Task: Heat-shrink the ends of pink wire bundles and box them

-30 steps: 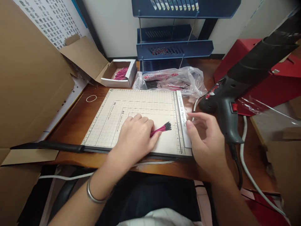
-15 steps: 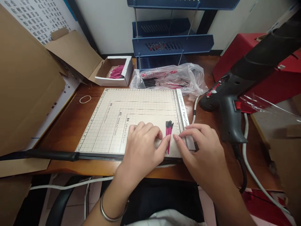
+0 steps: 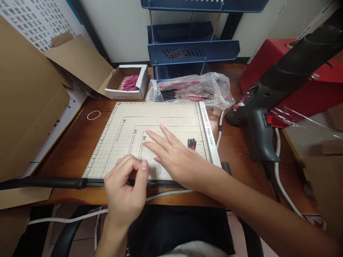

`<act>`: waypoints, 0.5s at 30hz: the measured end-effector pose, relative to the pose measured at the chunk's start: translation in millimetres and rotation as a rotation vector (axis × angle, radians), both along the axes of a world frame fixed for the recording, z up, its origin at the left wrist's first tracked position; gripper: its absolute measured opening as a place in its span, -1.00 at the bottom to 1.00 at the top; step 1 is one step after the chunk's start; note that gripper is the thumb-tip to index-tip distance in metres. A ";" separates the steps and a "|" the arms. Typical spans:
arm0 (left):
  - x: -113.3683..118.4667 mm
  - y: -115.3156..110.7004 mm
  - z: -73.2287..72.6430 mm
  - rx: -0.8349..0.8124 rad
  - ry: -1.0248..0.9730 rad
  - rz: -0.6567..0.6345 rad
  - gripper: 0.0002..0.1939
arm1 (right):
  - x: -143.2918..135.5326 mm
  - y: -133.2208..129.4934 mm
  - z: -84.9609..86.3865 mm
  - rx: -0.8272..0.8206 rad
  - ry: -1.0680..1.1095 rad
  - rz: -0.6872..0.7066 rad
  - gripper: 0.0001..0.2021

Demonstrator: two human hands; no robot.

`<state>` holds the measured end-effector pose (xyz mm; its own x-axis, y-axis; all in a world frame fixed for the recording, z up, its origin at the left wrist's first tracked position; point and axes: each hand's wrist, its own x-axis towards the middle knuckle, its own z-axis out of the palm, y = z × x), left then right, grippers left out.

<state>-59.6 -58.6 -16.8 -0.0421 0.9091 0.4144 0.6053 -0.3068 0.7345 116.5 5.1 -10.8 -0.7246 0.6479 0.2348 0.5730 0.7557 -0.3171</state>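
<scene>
A small bunch of thin pink sticks with black ends (image 3: 192,143) lies on the gridded bed of a paper cutter (image 3: 118,142), near its white edge strip. My right hand (image 3: 179,160) reaches leftward across the cutter, fingers stretched and spread over the printed lines. Its wrist hides the lower part of the bunch. My left hand (image 3: 127,189) is at the cutter's front edge, fingers curled with thumb against index finger; anything inside that pinch is hidden. To its left is the cutter's black handle (image 3: 53,182).
Behind the cutter are an open box (image 3: 143,82) of pink sticks, a clear plastic bag (image 3: 219,89) with more sticks, and a blue rack (image 3: 193,53). A dark heat gun (image 3: 254,96) stands at the right. A rubber band (image 3: 93,115) lies at the left.
Both hands have left the bunch of sticks and moved left. My right hand now stretches over the cutter bed with fingers spread; my left hand has drawn back toward the front edge.
</scene>
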 end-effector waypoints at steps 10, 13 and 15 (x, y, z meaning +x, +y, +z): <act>1.2 0.7 1.4 -0.061 -0.080 -0.007 -0.65 | 4.9 2.3 -1.5 -0.041 0.079 0.083 -0.50; 1.4 0.2 1.3 -0.056 -0.084 -0.014 -0.65 | 5.7 2.4 -0.6 -0.073 0.103 0.086 -0.51; 0.1 0.4 1.9 -0.053 -0.102 -0.001 -0.64 | 6.0 2.9 3.2 -0.078 0.110 0.094 -0.51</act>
<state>-59.4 -58.2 -14.9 -0.0803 0.9297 0.3594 0.5263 -0.2666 0.8074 122.4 8.0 -7.6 -0.7555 0.5981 0.2675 0.4597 0.7748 -0.4340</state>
